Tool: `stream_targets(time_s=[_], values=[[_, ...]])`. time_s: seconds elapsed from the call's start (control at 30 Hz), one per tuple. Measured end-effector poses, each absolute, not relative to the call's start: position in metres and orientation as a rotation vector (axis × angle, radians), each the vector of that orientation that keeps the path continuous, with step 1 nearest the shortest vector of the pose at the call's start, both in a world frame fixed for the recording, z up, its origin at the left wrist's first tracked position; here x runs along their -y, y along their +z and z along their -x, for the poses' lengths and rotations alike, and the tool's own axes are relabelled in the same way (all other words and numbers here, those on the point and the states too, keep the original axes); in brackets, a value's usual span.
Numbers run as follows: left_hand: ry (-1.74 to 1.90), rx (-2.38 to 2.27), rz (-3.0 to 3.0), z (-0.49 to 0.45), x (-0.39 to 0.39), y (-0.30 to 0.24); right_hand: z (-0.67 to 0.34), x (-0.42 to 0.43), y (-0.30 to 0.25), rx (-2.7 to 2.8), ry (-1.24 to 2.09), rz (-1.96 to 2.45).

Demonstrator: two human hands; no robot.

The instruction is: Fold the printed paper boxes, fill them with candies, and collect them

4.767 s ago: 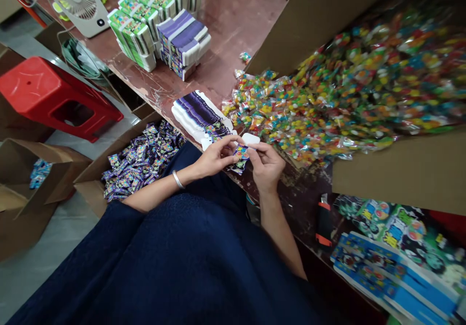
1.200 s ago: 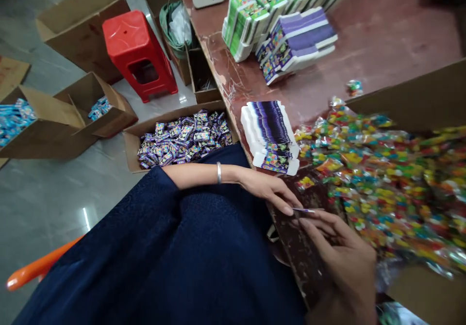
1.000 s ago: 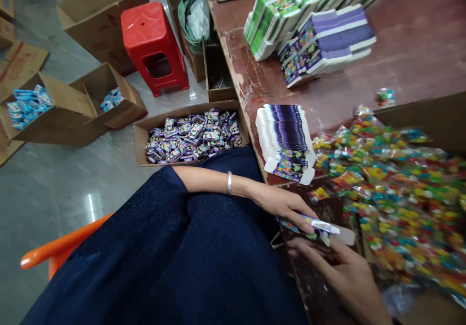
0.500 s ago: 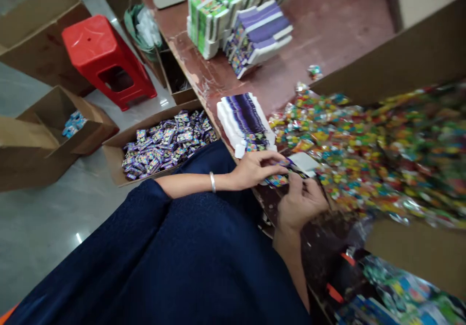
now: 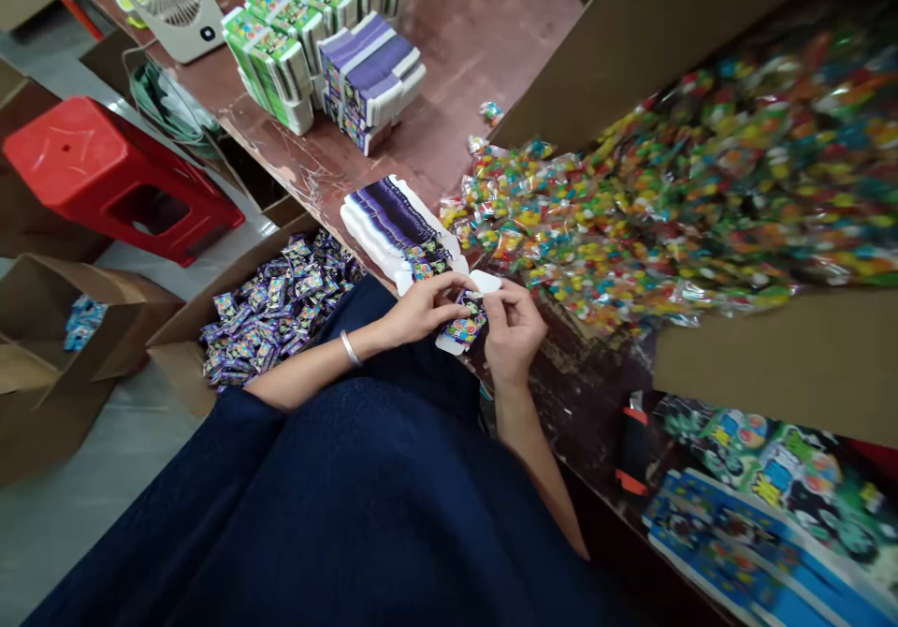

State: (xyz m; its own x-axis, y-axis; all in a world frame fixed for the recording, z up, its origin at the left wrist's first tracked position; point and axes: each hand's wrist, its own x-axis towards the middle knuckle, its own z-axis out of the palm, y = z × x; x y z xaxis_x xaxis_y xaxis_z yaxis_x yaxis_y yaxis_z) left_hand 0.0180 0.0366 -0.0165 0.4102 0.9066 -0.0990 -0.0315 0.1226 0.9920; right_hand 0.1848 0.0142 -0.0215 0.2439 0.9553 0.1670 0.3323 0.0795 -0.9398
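Note:
Between my two hands is a small purple printed carton (image 5: 463, 326), with white flaps showing at its upper and lower ends. My left hand (image 5: 429, 309) grips its left side, thumb and fingers closed on it. At the upper right edge, my right hand (image 5: 514, 332) pinches the carton beside the upper white flap. Just beyond my left hand lies a fanned stack of flat purple cartons (image 5: 397, 220) at the table edge. A heap of wrapped colourful candies (image 5: 561, 225) spreads to the right of my hands.
Banded green cartons (image 5: 281, 47) and banded purple cartons (image 5: 371, 75) stand on the table (image 5: 463, 37) near a fan (image 5: 168, 0). Below left, a cardboard box holds filled purple packs (image 5: 281, 304), near a red stool (image 5: 119, 178). An orange-black cutter (image 5: 633, 449) lies at right.
The camera view has swung, so the table items sit further left. Both hands still hold the carton, which is now turned with its printed face more visible.

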Motion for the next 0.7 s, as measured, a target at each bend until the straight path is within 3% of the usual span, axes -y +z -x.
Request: stream_targets(time_s=[0.2, 0.43, 0.7], values=[[0.883, -1.011, -1.243, -0.019, -0.036, -0.012, -0.184, -0.019, -0.012, 1.206, 0.832, 1.347], [0.903, -0.999, -1.384, -0.012, -0.032, -0.010, -0.199, -0.025, -0.002, 1.198, 1.162, 1.379], [0.956, -0.875, -1.287, -0.016, -0.028, -0.019, -0.204, -0.034, -0.004, 1.054, 1.203, 1.377]])
